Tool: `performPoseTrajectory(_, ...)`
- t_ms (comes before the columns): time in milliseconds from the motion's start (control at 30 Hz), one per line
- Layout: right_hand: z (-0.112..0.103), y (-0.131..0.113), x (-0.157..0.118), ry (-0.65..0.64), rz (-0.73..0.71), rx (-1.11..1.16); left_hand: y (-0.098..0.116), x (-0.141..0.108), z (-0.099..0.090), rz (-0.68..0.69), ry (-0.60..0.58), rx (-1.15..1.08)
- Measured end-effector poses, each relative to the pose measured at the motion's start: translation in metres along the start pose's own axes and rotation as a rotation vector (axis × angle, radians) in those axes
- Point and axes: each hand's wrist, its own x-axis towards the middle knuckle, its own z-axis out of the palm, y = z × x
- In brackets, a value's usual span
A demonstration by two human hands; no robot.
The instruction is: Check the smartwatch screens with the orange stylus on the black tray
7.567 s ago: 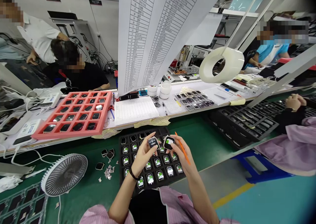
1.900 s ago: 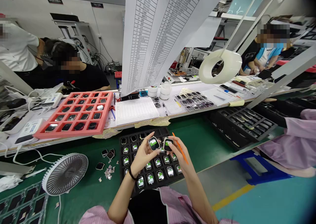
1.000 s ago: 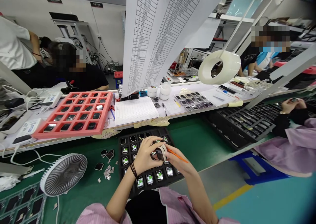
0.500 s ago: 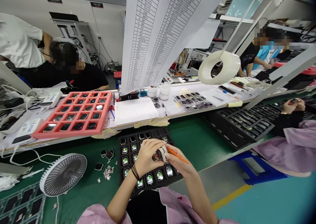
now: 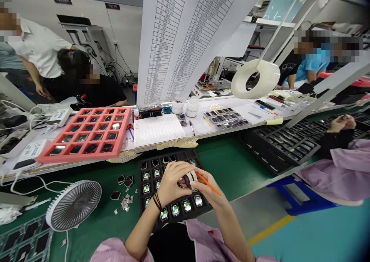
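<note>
My left hand (image 5: 172, 183), a dark band on its wrist, is closed round the edge of a small watch case (image 5: 190, 177) with a pale metallic side and a dark face. From the right, the fingers of my right hand (image 5: 210, 188) press against the same case. A thin orange stick-like tool (image 5: 210, 185) lies in the right hand, slanting down to the right; its tip is hidden. Both hands are above a black foam tray (image 5: 185, 155) of square watch faces, several showing green-and-white screens.
Left of the tray lie loose watch faces (image 5: 127, 181) and small scraps (image 5: 126, 202), near a round fan (image 5: 75, 205). A red tray (image 5: 123, 148) of watch faces sits on the shelf. A tape roll (image 5: 270, 79) hangs at right. Another person's hands (image 5: 342, 123) work at far right.
My hands stay in place, with the watch case turned slightly between the fingers. In the background, the person in white has shifted to the right and stands more upright.
</note>
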Motion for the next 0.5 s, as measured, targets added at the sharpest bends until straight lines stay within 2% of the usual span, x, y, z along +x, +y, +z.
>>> performPoseTrajectory(67,-0.001,-0.003,-0.001,0.060,-0.075,-0.115,0.000,0.001,-0.005,-0.007,0.011,0.031)
performPoseTrajectory(167,-0.004,-0.009,-0.007,0.225,-0.302,-0.276,-0.001,0.001,-0.014,-0.039,0.013,0.054)
performPoseTrajectory(233,-0.004,-0.013,-0.013,0.241,-0.469,-0.352,0.000,0.000,-0.019,-0.067,0.000,0.033)
performPoseTrajectory(300,-0.002,-0.015,-0.018,0.202,-0.590,-0.401,0.002,-0.002,-0.022,-0.091,-0.007,0.013)
performPoseTrajectory(400,0.002,-0.014,-0.022,0.207,-0.657,-0.414,0.006,-0.002,-0.024,-0.123,-0.004,0.016)
performPoseTrajectory(500,0.005,-0.011,-0.022,0.234,-0.623,-0.427,0.010,-0.001,-0.024,-0.149,-0.005,0.030)
